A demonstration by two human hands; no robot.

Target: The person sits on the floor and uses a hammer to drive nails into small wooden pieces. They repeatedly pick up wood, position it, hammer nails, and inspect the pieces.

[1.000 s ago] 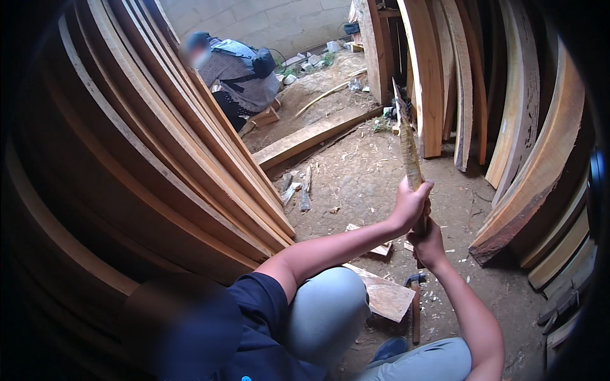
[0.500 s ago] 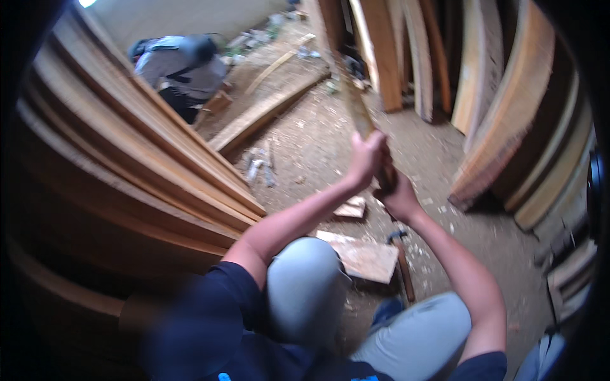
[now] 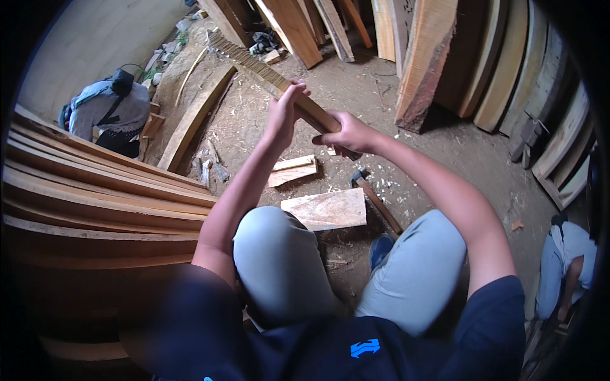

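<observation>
I see the left hand (image 3: 283,120) and right hand (image 3: 351,132) with fingers clamped around a ridged wooden bar (image 3: 257,73), slanting beyond a pale wood block (image 3: 330,209) and a hammer-like tool (image 3: 379,206). Leaning planks (image 3: 424,63) crowd both sides of my view; chips litter the earthen floor (image 3: 375,95), and a plain wall (image 3: 95,51) rises upper left.

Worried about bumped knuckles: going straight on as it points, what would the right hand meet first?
Beyond the held wooden strip, the right hand would likely meet the left hand; depth is unclear.
</observation>
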